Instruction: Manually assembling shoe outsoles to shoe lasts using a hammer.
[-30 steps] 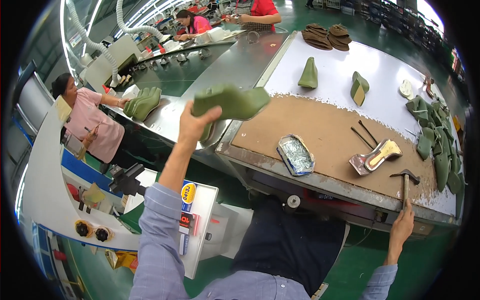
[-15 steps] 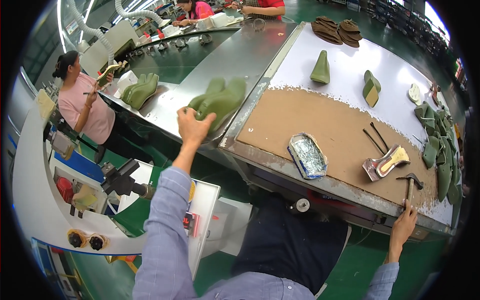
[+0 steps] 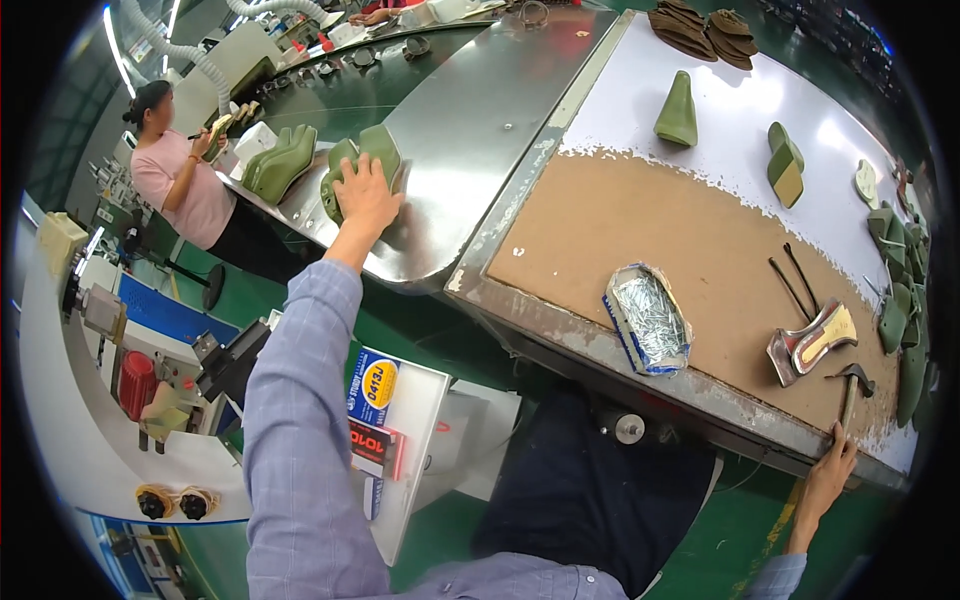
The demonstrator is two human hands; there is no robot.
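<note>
My left hand [image 3: 366, 205] lies over a pair of green shoe lasts [image 3: 378, 146] on the metal table, its fingers curled over their tops and partly hiding them. Just left of these stands another group of green lasts [image 3: 280, 165]. At the front right edge of the workbench, my right hand [image 3: 830, 470] is closed round the lower handle of a hammer [image 3: 853, 383], whose head rests on the brown board. Beyond the hammer lies a last with a yellow-and-red sole piece [image 3: 815, 343]. A tray of nails [image 3: 648, 318] sits near the bench's front edge.
Two black rod-like tools [image 3: 790, 282], two separate green lasts [image 3: 678, 110] and brown stacked pieces [image 3: 705, 32] lie on the bench. More lasts [image 3: 900, 300] crowd its right edge. A co-worker in pink [image 3: 185, 175] stands at left. A white drawer [image 3: 425, 410] holds boxes below my left arm.
My left hand has moved the pair of lasts leftward along the metal table, beside the other group. My right hand stays on the hammer. The view has shifted slightly.
</note>
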